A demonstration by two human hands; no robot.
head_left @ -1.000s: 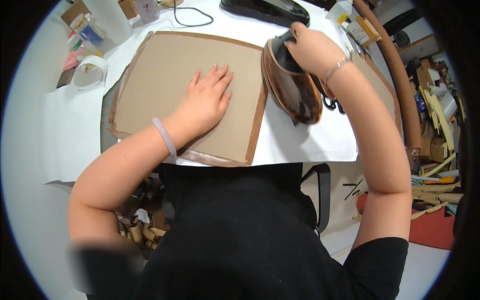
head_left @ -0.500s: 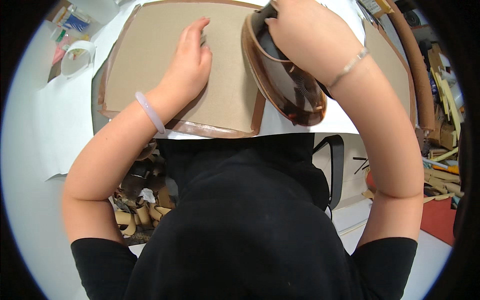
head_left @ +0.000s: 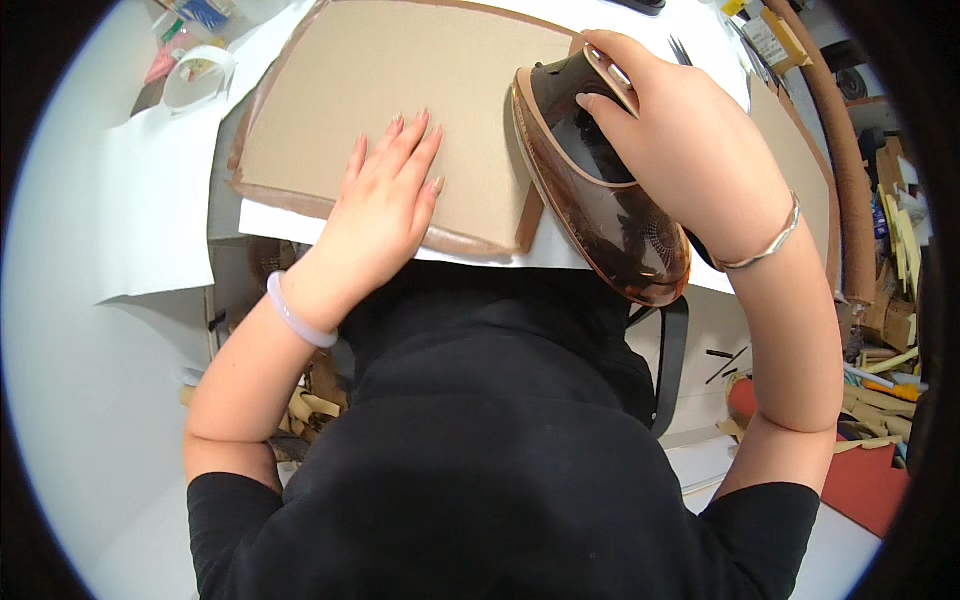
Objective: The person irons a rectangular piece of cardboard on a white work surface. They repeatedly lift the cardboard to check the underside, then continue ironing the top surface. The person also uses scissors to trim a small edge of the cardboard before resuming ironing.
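One head-worn fisheye camera, left of a pair, faces steeply down at close range, framing torso (head_left: 480,430), table (head_left: 558,248), left hand (head_left: 385,208) and right hand (head_left: 690,135).

Glossy brown-and-black tapered iron (head_left: 612,222) with pale dotted arcs, plain beige rectangular sheet (head_left: 320,105) bordered in brown, smooth lilac ring-shaped bangle (head_left: 294,317), slim silver-coloured metal bangle (head_left: 778,246), plain black short-sleeved fabric top (head_left: 480,470)

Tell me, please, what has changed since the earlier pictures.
The right hand has drawn the glossy brown object toward the near edge of the table, which its tip now overlaps in view. The left hand, tilted in between, lies flat again, closer to the near edge of the beige panel. The right hand's grip stayed.
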